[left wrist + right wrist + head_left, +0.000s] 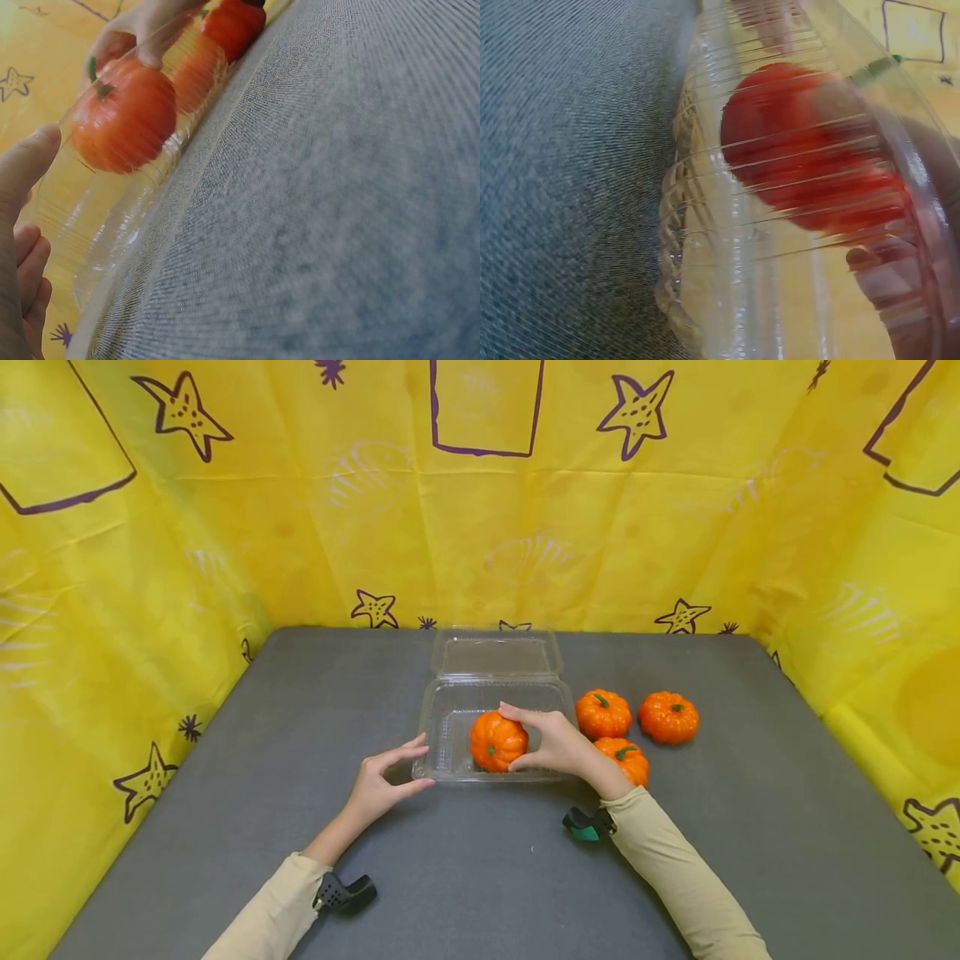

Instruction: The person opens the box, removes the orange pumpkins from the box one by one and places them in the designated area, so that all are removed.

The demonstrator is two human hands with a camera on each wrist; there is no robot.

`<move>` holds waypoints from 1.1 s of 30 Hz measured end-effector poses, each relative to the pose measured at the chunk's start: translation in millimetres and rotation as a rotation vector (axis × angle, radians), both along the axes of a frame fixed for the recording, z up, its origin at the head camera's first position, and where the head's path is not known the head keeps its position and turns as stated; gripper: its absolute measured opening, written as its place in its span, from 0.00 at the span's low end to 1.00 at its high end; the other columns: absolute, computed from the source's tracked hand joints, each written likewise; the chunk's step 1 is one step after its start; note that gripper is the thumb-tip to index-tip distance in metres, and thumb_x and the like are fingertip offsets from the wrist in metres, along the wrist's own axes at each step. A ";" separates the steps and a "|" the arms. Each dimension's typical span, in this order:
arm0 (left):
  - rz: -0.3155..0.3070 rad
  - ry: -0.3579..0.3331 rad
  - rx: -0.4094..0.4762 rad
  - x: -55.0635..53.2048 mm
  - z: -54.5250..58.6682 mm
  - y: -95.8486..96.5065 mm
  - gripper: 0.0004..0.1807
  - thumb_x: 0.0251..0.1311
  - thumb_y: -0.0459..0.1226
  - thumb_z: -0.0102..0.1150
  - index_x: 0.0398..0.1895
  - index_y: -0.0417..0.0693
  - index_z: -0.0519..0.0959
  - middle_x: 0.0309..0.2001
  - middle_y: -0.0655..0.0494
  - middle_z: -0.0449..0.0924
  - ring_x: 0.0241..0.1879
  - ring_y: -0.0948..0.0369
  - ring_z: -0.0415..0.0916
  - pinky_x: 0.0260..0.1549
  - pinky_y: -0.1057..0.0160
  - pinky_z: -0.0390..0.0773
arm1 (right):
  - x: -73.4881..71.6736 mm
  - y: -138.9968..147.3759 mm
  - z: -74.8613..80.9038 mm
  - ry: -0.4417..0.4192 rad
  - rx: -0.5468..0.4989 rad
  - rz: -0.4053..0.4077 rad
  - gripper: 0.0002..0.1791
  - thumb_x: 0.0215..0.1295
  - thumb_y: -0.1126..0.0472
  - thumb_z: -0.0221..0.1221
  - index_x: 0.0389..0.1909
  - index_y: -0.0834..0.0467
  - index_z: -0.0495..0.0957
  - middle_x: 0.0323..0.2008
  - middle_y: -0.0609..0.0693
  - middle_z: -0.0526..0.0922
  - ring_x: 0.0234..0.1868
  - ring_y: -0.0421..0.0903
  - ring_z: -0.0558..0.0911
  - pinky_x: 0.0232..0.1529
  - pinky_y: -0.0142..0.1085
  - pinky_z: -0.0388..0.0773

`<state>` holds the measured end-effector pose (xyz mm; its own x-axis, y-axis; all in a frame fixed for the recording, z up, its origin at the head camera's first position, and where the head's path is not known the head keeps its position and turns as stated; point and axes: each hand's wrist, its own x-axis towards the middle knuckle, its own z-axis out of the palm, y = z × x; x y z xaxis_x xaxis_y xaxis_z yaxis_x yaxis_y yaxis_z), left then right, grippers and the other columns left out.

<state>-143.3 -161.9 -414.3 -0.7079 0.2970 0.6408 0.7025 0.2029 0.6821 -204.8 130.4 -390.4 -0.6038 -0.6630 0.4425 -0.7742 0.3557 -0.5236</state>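
A small orange pumpkin point(495, 741) is inside the base of a clear plastic clamshell container point(442, 760), its lid folded back. My right hand point(553, 743) grips this pumpkin from the right, thumb on the near side and fingers on the far side. Through the ribbed clear wall, the right wrist view shows the same pumpkin point(802, 150). My left hand point(381, 781) holds the container's near left corner between thumb and fingers. Its thumb point(34, 161) meets the clear edge in the left wrist view. Whether the pumpkin touches the container's floor I cannot tell.
Right of the container sit three more pumpkins: one beside it point(602, 714), one farther right point(668, 718), and a nearer one point(628, 760) partly behind my right wrist. A grey tabletop point(465, 877) lies below, with yellow patterned cloth point(480, 543) around its back and sides.
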 end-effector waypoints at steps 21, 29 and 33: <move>0.007 -0.032 0.003 2.5 2.0 1.4 0.24 0.31 0.20 0.69 0.39 0.25 0.76 0.47 0.31 0.72 0.49 0.44 0.71 0.50 0.67 0.67 | 21.5 8.1 32.5 -0.463 -0.351 -0.029 0.35 0.37 0.74 0.69 0.51 0.76 0.68 0.52 0.67 0.70 0.49 0.55 0.75 0.47 0.38 0.73; 0.015 -0.028 -0.002 2.9 3.4 0.8 0.23 0.31 0.19 0.69 0.38 0.24 0.75 0.46 0.31 0.72 0.48 0.44 0.71 0.49 0.68 0.68 | 17.7 13.6 26.9 -0.425 -0.379 0.042 0.35 0.38 0.74 0.68 0.52 0.75 0.68 0.53 0.68 0.69 0.51 0.52 0.74 0.50 0.40 0.71; 0.012 -0.026 0.000 1.5 3.1 1.4 0.23 0.31 0.19 0.69 0.38 0.25 0.76 0.46 0.31 0.72 0.48 0.44 0.71 0.49 0.68 0.69 | 14.0 18.8 19.6 -0.471 -0.388 0.036 0.36 0.39 0.72 0.69 0.53 0.73 0.67 0.55 0.66 0.68 0.52 0.50 0.73 0.49 0.39 0.71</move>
<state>-141.8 -160.5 -411.2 -0.7276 0.2884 0.6224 0.6824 0.2111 0.6999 -190.7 149.2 -370.8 -0.7732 -0.5309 0.3468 -0.4364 0.0487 -0.8984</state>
